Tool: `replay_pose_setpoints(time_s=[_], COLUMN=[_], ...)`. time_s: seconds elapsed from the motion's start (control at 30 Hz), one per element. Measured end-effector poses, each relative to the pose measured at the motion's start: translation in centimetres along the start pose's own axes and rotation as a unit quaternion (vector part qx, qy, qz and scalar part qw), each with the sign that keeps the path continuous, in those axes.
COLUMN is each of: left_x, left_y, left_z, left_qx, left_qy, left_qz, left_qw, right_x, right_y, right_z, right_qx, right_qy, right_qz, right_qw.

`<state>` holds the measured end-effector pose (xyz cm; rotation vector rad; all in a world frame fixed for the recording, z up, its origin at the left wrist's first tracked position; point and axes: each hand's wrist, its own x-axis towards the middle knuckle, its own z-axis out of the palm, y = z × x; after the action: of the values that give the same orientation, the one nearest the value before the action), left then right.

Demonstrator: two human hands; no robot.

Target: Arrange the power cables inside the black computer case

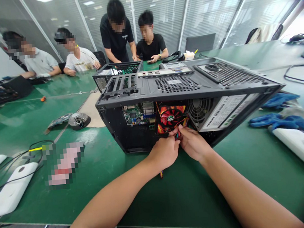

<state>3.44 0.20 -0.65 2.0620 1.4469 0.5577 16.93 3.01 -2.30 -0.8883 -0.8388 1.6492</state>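
Glass wall w/ blinds (164, 6) at the back, co-workers seated & standing well beyond the hands, and a long green bench (108, 192) under everything. The PC case (176, 85) sits on it right in front of the hands, port side up, open side facing them. Both hands are busy: left hand (165, 150) is curled tight, right hand (193, 142) pinches w/ thumb & fingertips, and they meet on a bunch of thin coloured wires (177, 136) at the case opening. Can't tell if there's a plug in there, bc the fingers hide it.

Red fan (170, 117) is just above the fingertips, so a hard tug could prob. strain its wiring, & slack could drift into the blades if left loose. Circuit board (134, 114) is up & left of the hands; a slipped knuckle might knock it. The case's metal edges run close by and the hands are bare, so a scrape is poss.; blue gloves (282, 118) lie unworn to the right of the right hand.

Another loose wire end (161, 174) hangs just below the left hand: easy to snag w/ a wrist, I'd say. Pulling toward the body might also tip or drag the case, bc neither hand is bracing it.
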Motion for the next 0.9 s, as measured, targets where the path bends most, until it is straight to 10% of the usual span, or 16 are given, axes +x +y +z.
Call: replay_pose_setpoints(time_s=[0.3, 0.57, 0.9], left_x=[-0.2, 0.4, 0.1], left_y=[0.1, 0.8, -0.1], left_z=[0.1, -1.0, 0.2], left_qx=[-0.006, -0.299, -0.004], left_qy=[0.032, -0.178, -0.006], left_qz=[-0.019, -0.124, -0.003], left_qw=[0.999, 0.929, 1.000], right_x=[-0.1, -0.4, 0.0], right_y=[0.0, -0.3, 0.2], right_z=[0.1, 0.3, 0.0], right_qx=[-0.016, -0.013, -0.024], right_qy=[0.011, 0.021, 0.026], right_qz=[-0.010, 0.018, -0.009], right_qw=[1.000, 1.000, 0.999])
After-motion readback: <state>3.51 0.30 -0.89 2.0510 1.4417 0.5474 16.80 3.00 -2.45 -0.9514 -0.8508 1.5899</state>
